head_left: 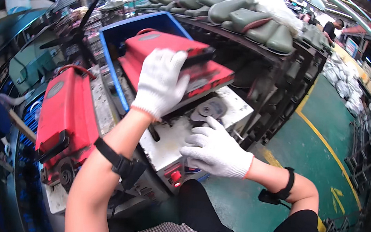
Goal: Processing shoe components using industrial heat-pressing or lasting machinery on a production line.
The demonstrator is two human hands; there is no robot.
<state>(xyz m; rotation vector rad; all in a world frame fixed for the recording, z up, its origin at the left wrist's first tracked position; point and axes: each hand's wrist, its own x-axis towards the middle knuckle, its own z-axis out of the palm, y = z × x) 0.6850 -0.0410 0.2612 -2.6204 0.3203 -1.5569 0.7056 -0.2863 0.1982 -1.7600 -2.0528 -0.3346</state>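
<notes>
White knitted gloves cover both my hands. My left hand (161,83) lies against the red metal cover (157,45) of a bench machine, thumb spread from the fingers. Its fingertips are close to the cover's black handle (199,56); I see no grip around it. Over the machine's scuffed white top (163,145), my right hand (218,150) is open with fingers apart and nothing visible in them. Just beyond its fingertips is a grey rounded fitting (209,109) with a round centre. A red switch (175,176) shows on the machine's front.
A second machine with a red cover (63,110) stands at the left. Behind the nearer one is a blue bin (109,55). Olive-green boots (270,31) lie on a dark rack at the back. Far right, a person (331,31) stands beyond the green floor (328,124).
</notes>
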